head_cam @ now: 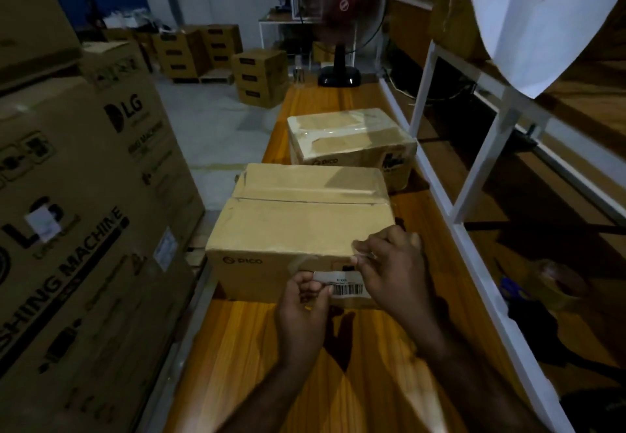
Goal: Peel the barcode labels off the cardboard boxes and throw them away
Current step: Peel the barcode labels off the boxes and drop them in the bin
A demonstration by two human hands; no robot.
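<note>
Pretty dim overall, brightest on top of the near box point(301, 216); dark shadow on the table point(254, 348), fisheye bending at edges, fan point(342, 2) blurred.

Wooden bench point(257, 358), orange-brown, plank-grained; tall LG washing-machine cartons point(84, 195) stacked along its left; black-based pedestal fan point(338, 26) at its far end; white metal shelf frame point(481, 168) along its right; stacks of small brown cartons point(261, 77) on the floor point(210, 128) beyond; white printed sheet point(542, 19) hanging upper right.

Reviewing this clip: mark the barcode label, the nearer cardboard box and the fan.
barcode label point(349, 289), head view, on its printed bars.
nearer cardboard box point(301, 226), head view, on its bare top face.
fan point(345, 2), head view, on its red hub.
</note>
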